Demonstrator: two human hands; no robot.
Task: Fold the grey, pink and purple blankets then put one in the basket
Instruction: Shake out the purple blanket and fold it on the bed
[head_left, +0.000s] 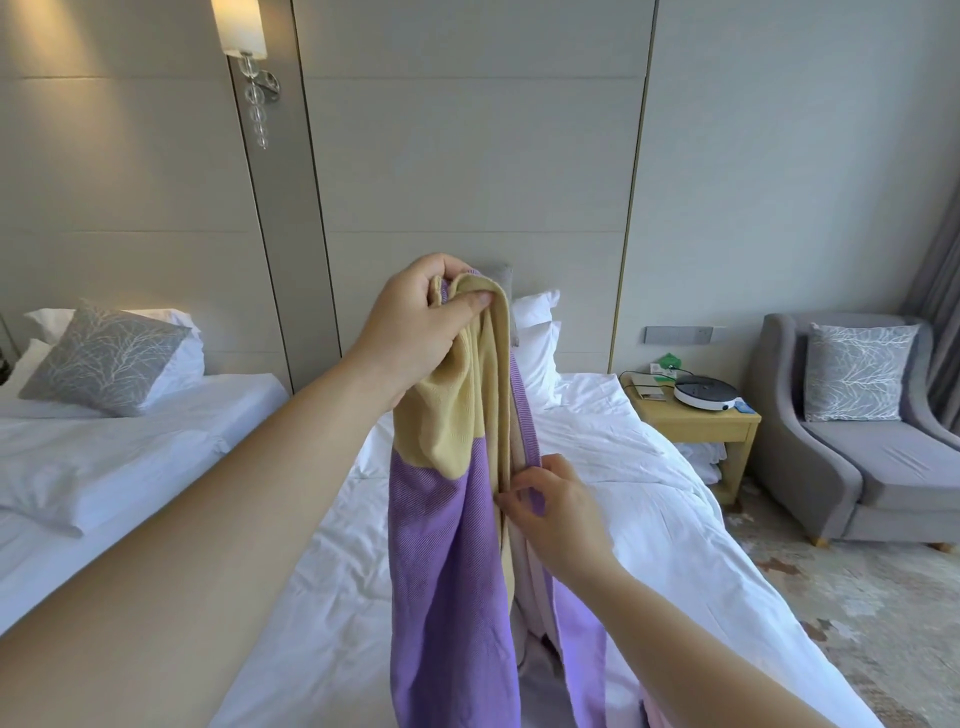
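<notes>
Hanging vertically from both hands (415, 322), purple blanket (447, 597) points down.

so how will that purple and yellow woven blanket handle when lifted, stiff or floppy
Probably very floppy: the purple and yellow woven blanket hangs in long limp folds from the left hand gripping its top. Likely light for its size, since that hand seems to carry it while the right hand only pinches an edge.
</notes>
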